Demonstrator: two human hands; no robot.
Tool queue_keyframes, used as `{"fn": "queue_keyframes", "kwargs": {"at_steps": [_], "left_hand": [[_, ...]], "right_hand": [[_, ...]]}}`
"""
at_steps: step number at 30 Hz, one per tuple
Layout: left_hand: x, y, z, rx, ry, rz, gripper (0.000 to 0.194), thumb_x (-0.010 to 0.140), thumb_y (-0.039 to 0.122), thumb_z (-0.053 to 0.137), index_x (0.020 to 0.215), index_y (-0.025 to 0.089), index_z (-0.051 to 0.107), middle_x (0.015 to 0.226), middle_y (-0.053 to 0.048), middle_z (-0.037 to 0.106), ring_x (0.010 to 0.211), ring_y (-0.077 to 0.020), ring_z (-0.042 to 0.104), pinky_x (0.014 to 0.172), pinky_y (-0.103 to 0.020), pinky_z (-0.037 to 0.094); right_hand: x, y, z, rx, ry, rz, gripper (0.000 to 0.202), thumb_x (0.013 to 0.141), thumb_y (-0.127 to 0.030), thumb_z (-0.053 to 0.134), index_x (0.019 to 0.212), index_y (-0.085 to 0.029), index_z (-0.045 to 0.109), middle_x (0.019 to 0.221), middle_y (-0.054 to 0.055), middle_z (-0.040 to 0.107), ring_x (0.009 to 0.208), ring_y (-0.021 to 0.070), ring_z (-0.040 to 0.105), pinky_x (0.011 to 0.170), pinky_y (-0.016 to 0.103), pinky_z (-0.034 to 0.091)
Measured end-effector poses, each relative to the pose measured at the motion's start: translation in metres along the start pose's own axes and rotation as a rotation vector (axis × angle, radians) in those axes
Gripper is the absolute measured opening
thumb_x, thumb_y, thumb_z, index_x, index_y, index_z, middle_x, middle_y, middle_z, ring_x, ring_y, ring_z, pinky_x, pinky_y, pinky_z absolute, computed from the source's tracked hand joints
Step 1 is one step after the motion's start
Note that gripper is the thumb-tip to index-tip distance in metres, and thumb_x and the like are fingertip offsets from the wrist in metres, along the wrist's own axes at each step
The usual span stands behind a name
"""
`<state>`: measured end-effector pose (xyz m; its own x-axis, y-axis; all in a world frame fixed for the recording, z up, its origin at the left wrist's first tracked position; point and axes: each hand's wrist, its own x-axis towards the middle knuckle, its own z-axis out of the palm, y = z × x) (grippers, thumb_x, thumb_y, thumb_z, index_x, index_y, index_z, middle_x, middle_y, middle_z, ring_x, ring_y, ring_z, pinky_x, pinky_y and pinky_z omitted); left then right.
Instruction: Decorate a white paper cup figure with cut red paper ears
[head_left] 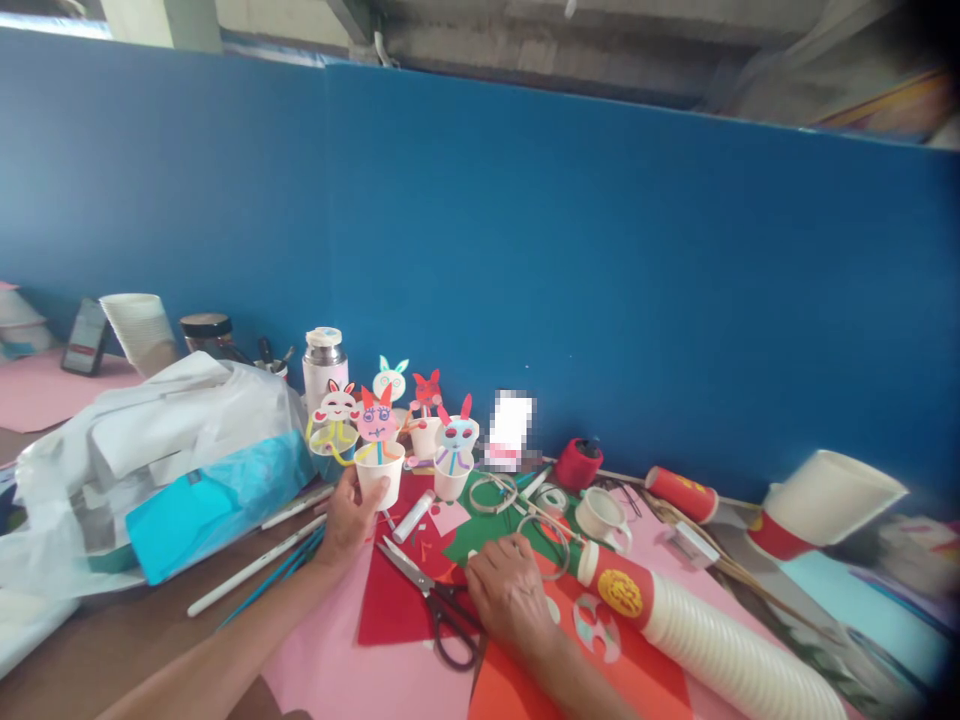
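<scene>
My left hand (pixel 350 518) is closed round a white paper cup (pixel 380 476) that bears a pink paper face with orange ears. Close behind and beside it stand other cups with paper figures, among them a light blue face (pixel 457 436) and a red one (pixel 427 388). My right hand (pixel 510 590) rests on the papers with its fingers curled; whether anything is under them is hidden. Just left of it, scissors (pixel 435 595) with black handles lie with their blades slightly apart on red paper (pixel 382 618). A white glue stick (pixel 413 517) lies behind the scissors.
A long stack of paper cups (pixel 735 640) lies at the right. Clear tape rolls (pixel 493 494) and a white cup (pixel 602 516) sit behind my right hand. A plastic bag (pixel 210 420) fills the left. A blue partition (pixel 570 270) stands behind.
</scene>
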<state>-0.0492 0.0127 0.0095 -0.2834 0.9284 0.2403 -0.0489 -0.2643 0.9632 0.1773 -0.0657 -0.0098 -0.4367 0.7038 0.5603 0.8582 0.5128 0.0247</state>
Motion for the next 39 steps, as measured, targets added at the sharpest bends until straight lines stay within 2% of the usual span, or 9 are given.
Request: {"fn": "queue_keyframes", "kwargs": {"at_steps": [7, 17, 30, 39], "left_hand": [[0.0023, -0.0097, -0.0029, -0.033, -0.004, -0.006, 0.053, 0.062, 0.037, 0.067, 0.106, 0.015, 0.048, 0.098, -0.009, 0.062, 0.089, -0.0235, 0.059, 0.075, -0.034, 0.046], [0.0022, -0.0029, -0.0010, -0.026, 0.010, -0.013, 0.051, 0.060, 0.043, 0.066, 0.100, 0.013, 0.054, 0.092, -0.008, 0.064, 0.083, -0.0231, 0.060, 0.071, -0.032, 0.046], [0.0012, -0.0042, -0.0026, -0.022, -0.013, 0.025, 0.048, 0.065, 0.040, 0.064, 0.104, 0.014, 0.051, 0.097, -0.009, 0.063, 0.089, -0.0230, 0.058, 0.075, -0.032, 0.045], [0.0008, -0.0037, -0.0045, 0.042, 0.004, 0.007, 0.050, 0.064, 0.043, 0.063, 0.104, 0.015, 0.051, 0.097, -0.008, 0.062, 0.085, -0.0225, 0.059, 0.069, -0.029, 0.046]], "right_hand": [[0.0010, -0.0003, -0.0004, -0.008, 0.013, -0.004, 0.022, 0.084, -0.017, 0.044, 0.063, -0.019, 0.051, 0.062, 0.000, 0.049, 0.063, 0.0146, 0.043, 0.071, 0.032, 0.028], [0.0001, 0.0004, 0.0016, -0.023, 0.015, -0.009, 0.022, 0.085, -0.018, 0.043, 0.064, -0.019, 0.050, 0.063, 0.000, 0.049, 0.064, 0.0149, 0.044, 0.072, 0.032, 0.028], [-0.0002, 0.0007, 0.0031, 0.040, -0.035, 0.006, 0.021, 0.085, -0.016, 0.043, 0.064, -0.019, 0.049, 0.063, 0.000, 0.049, 0.065, 0.0155, 0.042, 0.074, 0.034, 0.028], [-0.0010, 0.0007, 0.0022, 0.020, -0.022, -0.002, 0.021, 0.084, -0.017, 0.044, 0.064, -0.019, 0.050, 0.064, 0.001, 0.050, 0.065, 0.0155, 0.042, 0.072, 0.033, 0.027]]}}
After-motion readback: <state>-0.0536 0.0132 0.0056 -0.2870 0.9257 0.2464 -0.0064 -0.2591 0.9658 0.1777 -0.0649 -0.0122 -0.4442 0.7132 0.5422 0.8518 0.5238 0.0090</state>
